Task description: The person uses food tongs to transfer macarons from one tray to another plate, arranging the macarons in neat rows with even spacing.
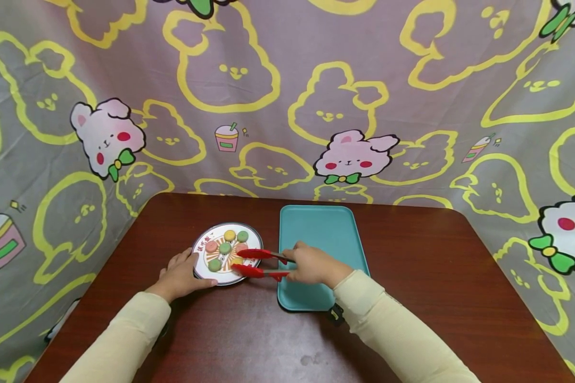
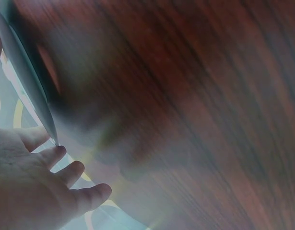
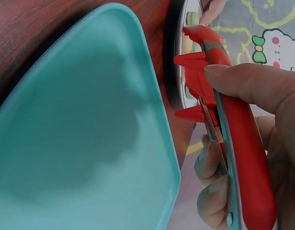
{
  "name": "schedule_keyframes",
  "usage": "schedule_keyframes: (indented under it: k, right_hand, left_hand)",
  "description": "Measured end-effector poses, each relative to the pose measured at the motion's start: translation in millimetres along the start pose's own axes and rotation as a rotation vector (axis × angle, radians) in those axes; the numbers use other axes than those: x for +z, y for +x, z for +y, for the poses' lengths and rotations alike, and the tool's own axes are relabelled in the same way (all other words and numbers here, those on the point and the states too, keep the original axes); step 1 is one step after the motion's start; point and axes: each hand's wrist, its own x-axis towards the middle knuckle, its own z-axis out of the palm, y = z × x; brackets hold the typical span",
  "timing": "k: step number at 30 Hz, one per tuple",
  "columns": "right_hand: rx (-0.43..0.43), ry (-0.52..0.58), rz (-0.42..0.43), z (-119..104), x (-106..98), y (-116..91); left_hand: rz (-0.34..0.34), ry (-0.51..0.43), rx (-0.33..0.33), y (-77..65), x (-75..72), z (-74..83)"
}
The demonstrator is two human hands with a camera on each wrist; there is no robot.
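My left hand (image 1: 179,274) rests at the near left edge of a white plate (image 1: 203,274), its thumb along the rim. In the left wrist view, spread fingers (image 2: 73,172) touch the plate's edge. The plate carries several macarons: green (image 1: 214,265), pink (image 1: 211,246) and yellow (image 1: 229,235). My right hand (image 1: 311,264) grips red-tipped tongs (image 3: 245,163) by the handles. Their arms stand apart over the plate's right side, with a yellow macaron (image 1: 237,260) near the lower tip and a pink one partly covered by the upper tip.
A teal rectangular tray (image 1: 318,226) lies right of the plate, under my right hand. A small dark object (image 1: 336,315) sits by its near right corner. The brown wooden table (image 1: 421,266) reaches back to a curtain (image 1: 278,64) with cartoon rabbits.
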Motion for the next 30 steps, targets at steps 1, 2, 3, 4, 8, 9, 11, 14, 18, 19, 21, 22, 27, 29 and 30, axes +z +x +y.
schedule_keyframes:
  k: [1, 2, 3, 4, 8, 9, 11, 14, 18, 19, 21, 22, 27, 29, 30]
  right_hand:
    - [0.002, 0.003, 0.007, 1.2, 0.3, -0.7]
    - [0.005, 0.009, 0.015, 2.4, 0.6, -1.5]
    - [0.009, 0.016, 0.024, 3.5, 0.6, -2.5]
    - [0.014, 0.021, 0.035, 4.7, 0.6, -3.5]
    - [0.042, 0.045, 0.073, 10.0, -0.3, -8.7]
    - [0.049, 0.048, 0.085, 11.5, -0.7, -10.2]
    - [0.064, 0.057, 0.100, 15.0, -1.4, -13.4]
    - [0.087, 0.071, 0.120, 20.3, -3.1, -19.0]
    - [0.117, 0.107, 0.140, 26.2, -6.6, -27.4]
    - [0.125, 0.116, 0.147, 27.7, -7.5, -29.5]
    - [0.138, 0.130, 0.162, 30.0, -9.9, -34.1]
    - [0.143, 0.134, 0.170, 31.1, -11.0, -36.3]
    - [0.155, 0.123, 0.196, 37.7, -13.7, -46.6]
    - [0.161, 0.113, 0.202, 41.4, -13.3, -50.0]
    - [0.167, 0.106, 0.205, 43.3, -13.1, -51.9]
  left_hand:
    - [-0.001, -0.001, 0.001, 0.2, 0.1, 0.0]
    - [-0.002, -0.003, 0.001, 0.4, 0.1, 0.1]
    - [-0.003, -0.005, 0.000, 0.7, 0.2, -0.1]
    - [-0.006, -0.007, -0.002, 0.8, 0.4, -0.3]
    - [-0.005, -0.010, -0.004, 1.2, 1.0, -1.3]
    - [-0.002, -0.010, -0.002, 1.3, 1.1, -1.6]
    - [0.003, -0.011, 0.005, 1.4, 1.3, -2.1]
    - [0.009, -0.013, 0.011, 1.3, 1.9, -2.8]
    - [0.010, -0.013, 0.011, 0.7, 1.8, -3.0]
    - [0.011, -0.011, 0.011, 0.5, 1.8, -3.0]
    - [0.012, -0.010, 0.013, 0.2, 1.4, -2.7]
    - [0.012, -0.011, 0.013, 0.0, 1.3, -2.5]
    - [0.009, -0.012, 0.011, 0.1, 2.0, -2.6]
    - [0.008, -0.012, 0.012, 0.9, 2.5, -2.9]
    - [0.008, -0.011, 0.013, 1.4, 2.7, -3.0]
